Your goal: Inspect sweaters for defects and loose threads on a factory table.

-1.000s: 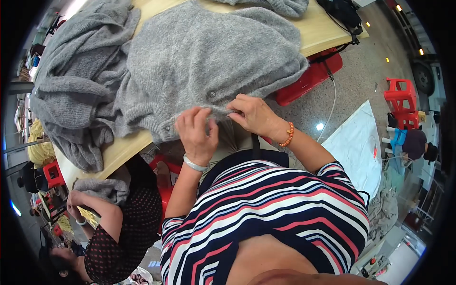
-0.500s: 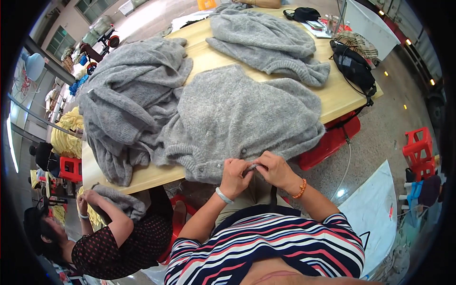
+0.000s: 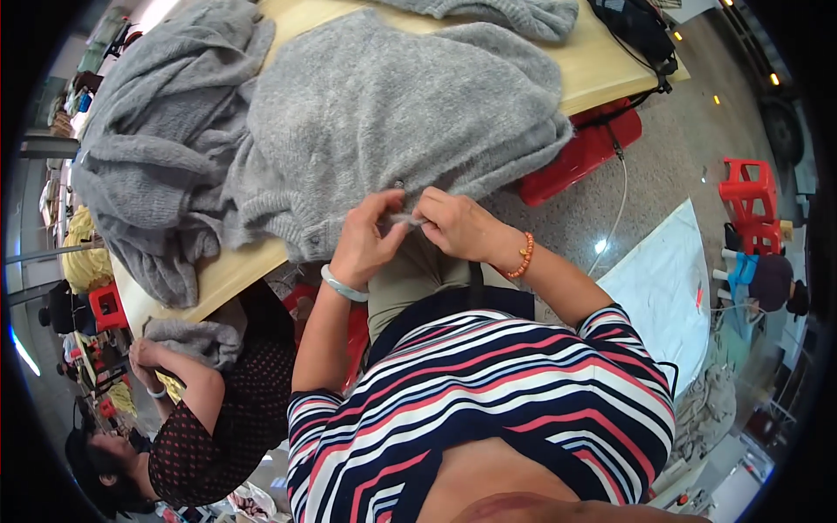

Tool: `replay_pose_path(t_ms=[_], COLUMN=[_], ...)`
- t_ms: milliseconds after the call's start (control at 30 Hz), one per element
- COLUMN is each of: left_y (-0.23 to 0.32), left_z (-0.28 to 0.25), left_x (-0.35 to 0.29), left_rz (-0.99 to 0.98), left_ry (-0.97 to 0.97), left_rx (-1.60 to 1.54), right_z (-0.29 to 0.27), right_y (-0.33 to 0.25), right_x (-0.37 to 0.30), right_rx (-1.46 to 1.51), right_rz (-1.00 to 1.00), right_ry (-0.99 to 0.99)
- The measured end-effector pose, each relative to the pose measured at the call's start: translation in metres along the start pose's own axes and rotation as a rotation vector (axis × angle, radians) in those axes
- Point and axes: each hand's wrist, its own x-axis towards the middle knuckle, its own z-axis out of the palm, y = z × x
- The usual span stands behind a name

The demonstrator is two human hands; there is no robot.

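A fuzzy grey knit cardigan point(image 3: 410, 105) lies spread on the table, its front edge hanging toward my lap. A small dark button point(image 3: 399, 184) shows just above my fingers, and another button point(image 3: 315, 239) sits further left along the band. My left hand point(image 3: 366, 240), with a pale bangle at the wrist, has its thumb and bent fingers at the cardigan's edge. Close beside it, my right hand point(image 3: 453, 225), wearing an orange bead bracelet, pinches the same edge. The bit of knit between the fingertips is mostly hidden.
Heaped grey knitwear point(image 3: 166, 148) covers the left of the wooden table point(image 3: 610, 65); another grey garment point(image 3: 514, 13) lies at the far side. At left, a co-worker point(image 3: 218, 418) handles grey knit. A red stool point(image 3: 584, 157) stands under the table's right edge; a black bag point(image 3: 636, 35) hangs there.
The view has tilted down, so the table sits higher in the picture. The left fingers have spread somewhat from the cardigan's edge; the right hand keeps its pinch.
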Motion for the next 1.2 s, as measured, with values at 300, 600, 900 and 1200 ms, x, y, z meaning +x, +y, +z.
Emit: replay_pose_path(t_ms=[300,600,900,1200], left_y=[-0.006,-0.027,-0.032,-0.012], left_z=[0.021,0.0,-0.015,-0.018], left_x=[0.026,0.029,0.032,0.028], left_rz=[0.011,-0.252,-0.499,-0.462], left_ry=[0.183,-0.053,-0.343,-0.314], left_rx=[0.469,-0.31,-0.91,-0.775], right_z=[-0.004,-0.001,-0.002,0.008], right_y=[-0.004,-0.008,-0.02,0.005], right_x=[0.005,0.01,0.018,0.009], right_rx=[0.01,-0.041,-0.032,-0.082], right_rz=[0.073,0.047,0.046,-0.002], right_ry=[0.016,0.086,0.285,0.18])
